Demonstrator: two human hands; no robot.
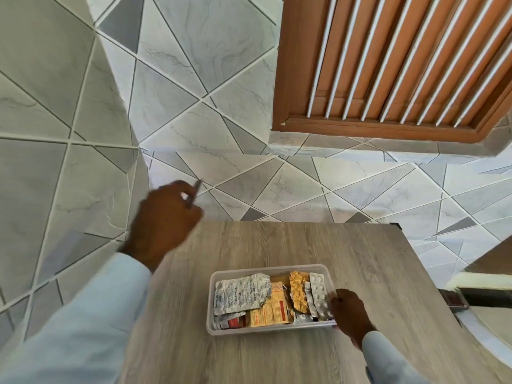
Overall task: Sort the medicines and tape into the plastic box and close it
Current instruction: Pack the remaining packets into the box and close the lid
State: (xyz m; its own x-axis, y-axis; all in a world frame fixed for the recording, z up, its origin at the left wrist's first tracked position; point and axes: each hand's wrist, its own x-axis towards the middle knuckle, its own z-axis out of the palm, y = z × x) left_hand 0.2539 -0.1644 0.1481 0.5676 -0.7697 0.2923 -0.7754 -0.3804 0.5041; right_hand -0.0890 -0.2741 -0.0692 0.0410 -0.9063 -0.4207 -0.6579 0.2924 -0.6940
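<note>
One clear plastic box [211, 300] on one wooden table [277, 245]. Inside: one large silver foil strip [241, 293], one gold foil strip [298, 292], one white pill strip [320, 291], one orange packet [270, 311]; further packs underneath, too overlapped to count. Two hands: left hand [163, 214], right hand [350, 314]. One thin strip [194, 194] between left fingers.

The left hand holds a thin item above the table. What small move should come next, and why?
Probably lower the left hand toward the plastic box and lay its thin strip inside. The strip is raised beyond the table edge, blurred, while the lidless box already holds blister packs, and the right hand grips its right end.
</note>
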